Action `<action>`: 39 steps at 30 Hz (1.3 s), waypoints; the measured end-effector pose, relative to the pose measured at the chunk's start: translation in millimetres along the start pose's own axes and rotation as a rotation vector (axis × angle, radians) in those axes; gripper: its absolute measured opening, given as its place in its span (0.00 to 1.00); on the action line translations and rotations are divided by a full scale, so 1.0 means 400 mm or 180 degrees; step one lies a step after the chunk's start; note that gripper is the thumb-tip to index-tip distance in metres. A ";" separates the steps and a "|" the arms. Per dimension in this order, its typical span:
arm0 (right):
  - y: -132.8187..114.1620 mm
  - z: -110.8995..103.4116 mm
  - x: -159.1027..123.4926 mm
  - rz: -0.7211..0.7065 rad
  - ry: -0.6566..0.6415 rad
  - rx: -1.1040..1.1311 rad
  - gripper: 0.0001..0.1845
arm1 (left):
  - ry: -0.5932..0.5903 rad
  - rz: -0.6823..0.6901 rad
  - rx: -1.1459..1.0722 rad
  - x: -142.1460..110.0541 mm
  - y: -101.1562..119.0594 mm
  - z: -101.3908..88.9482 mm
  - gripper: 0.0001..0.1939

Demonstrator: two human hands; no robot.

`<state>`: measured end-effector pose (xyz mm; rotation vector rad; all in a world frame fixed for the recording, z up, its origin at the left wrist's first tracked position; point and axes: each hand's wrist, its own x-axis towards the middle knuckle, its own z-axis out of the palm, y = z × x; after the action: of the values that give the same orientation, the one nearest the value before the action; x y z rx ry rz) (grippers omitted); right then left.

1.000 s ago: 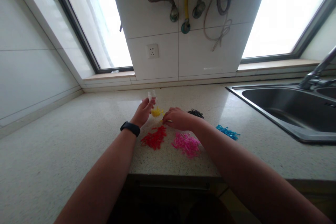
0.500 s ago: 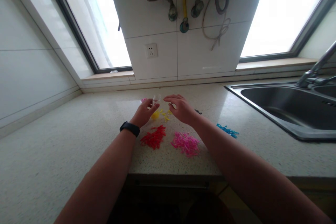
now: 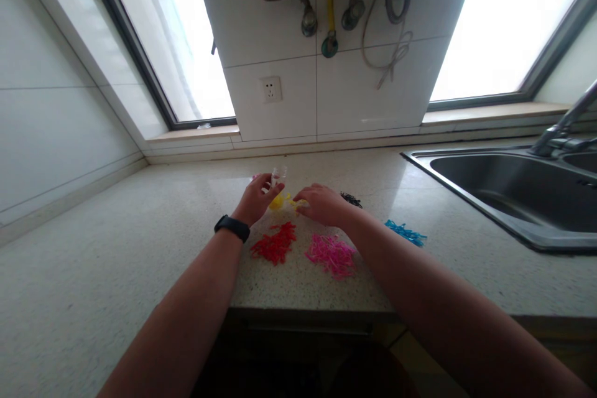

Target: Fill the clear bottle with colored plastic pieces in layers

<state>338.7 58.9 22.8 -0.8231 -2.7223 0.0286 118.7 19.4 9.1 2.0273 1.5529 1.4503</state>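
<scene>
My left hand is closed around a small clear plastic container, held up just above the counter. A yellow pile of small thin pieces, which look like rubber bands, lies beside and below that hand. My right hand is down at the right side of the yellow pieces, thumb and fingers closing round a few of them. Nearer to me are a red pile and a pink pile of similar pieces. A black pile lies just beyond my right wrist, and a blue pile is right of my forearm.
The speckled counter carries all the piles. At the right is a steel sink with a tap. The tiled back wall has a socket and hoses. A bit of pink shows behind my left hand.
My right hand has come down toward me onto the yellow pieces, uncovering more of the black pile. My left hand keeps the clear container in about the same place.
</scene>
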 end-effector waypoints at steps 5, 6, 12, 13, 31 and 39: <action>0.000 0.016 0.007 -0.0091 -0.0166 -0.0070 0.21 | 0.0248 -0.0075 0.0037 0.002 0.008 -0.005 0.19; 0.000 0.018 0.009 -0.0113 -0.0149 -0.0054 0.20 | 0.0302 -0.0100 0.0033 0.002 0.011 -0.008 0.19; -0.006 0.015 0.017 -0.0241 -0.0121 0.0107 0.11 | 0.0578 -0.0249 0.0094 0.002 0.018 -0.018 0.20; -0.007 0.013 0.017 -0.0240 -0.0149 0.0128 0.10 | 0.0588 -0.0266 0.0092 0.002 0.017 -0.019 0.20; 0.009 -0.027 0.026 0.0511 0.1995 0.1906 0.11 | -0.0044 0.0581 0.0784 -0.014 0.045 -0.023 0.19; -0.024 -0.029 0.024 0.0309 0.1879 0.1919 0.10 | -0.0270 0.0754 0.0954 -0.017 0.066 -0.016 0.16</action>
<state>329.2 55.2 37.5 -0.6435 -1.9529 0.5124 130.4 0.0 25.7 2.4832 1.6227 1.2447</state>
